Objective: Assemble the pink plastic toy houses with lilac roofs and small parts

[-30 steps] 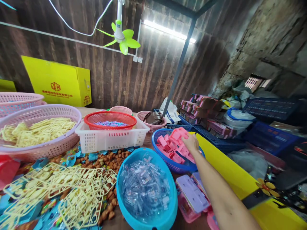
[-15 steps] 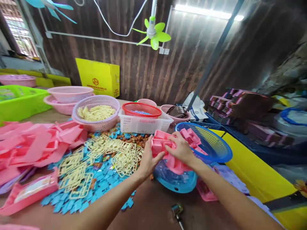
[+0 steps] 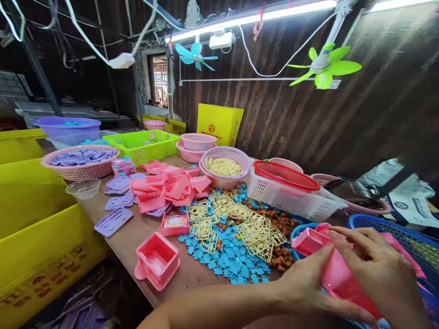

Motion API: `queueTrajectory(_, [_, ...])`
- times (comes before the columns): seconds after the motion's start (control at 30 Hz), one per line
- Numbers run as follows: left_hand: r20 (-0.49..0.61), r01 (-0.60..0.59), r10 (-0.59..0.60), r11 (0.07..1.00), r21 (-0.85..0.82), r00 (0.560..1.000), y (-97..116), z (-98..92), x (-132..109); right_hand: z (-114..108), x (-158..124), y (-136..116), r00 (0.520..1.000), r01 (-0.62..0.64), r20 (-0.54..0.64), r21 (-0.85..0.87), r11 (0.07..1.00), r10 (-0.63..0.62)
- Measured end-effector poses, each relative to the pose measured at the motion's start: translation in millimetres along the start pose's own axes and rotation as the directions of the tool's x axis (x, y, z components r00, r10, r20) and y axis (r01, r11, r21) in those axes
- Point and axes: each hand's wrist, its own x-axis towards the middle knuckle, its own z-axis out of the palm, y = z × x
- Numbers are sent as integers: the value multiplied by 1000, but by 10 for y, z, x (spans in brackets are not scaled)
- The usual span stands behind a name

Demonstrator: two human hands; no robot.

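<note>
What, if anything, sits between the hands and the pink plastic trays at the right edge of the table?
Nothing visible does. Both hands grip the pink trays directly: the left hand clasps them from the near side, and the right hand lies over the top, with its fingers pressed straight onto the plastic.

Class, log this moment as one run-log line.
left hand: grips pink plastic trays | right hand: grips same trays | nearby: blue mesh plastic basket
</note>
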Motion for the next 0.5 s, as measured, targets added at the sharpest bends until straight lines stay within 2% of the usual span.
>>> queueTrajectory(0.07, [-117,-21,19,1000,-18,993,68,-92,-157,63,-100,-281,996,-28,-80,102,994,36])
queueTrajectory(0.13, [-260,-55,56,998,13,964,112,-281,-332,179,-196,-453,992,-30,-117,187,982,53])
queueTrajectory(0.23, [-358,-84,134,985,151,924,177,-668,-638,423,-336,-542,997,83,-19,258,963,-81])
queueTrajectory(0.33, [-302,-43,96,983,179,949,226,-1043,-917,671,-493,-587,968,164,127,329,930,-215])
queueTrajectory(0.43, [-89,24,-18,997,68,996,226,-1381,-1043,819,-623,-663,962,75,218,369,926,-165])
queueTrajectory(0.47, [-45,60,-56,993,98,997,220,-1507,-1042,836,-651,-684,961,31,244,381,924,-133])
queueTrajectory(0.5, [-82,121,-106,971,205,991,212,-1648,-1021,836,-671,-698,956,-17,276,389,921,-99])
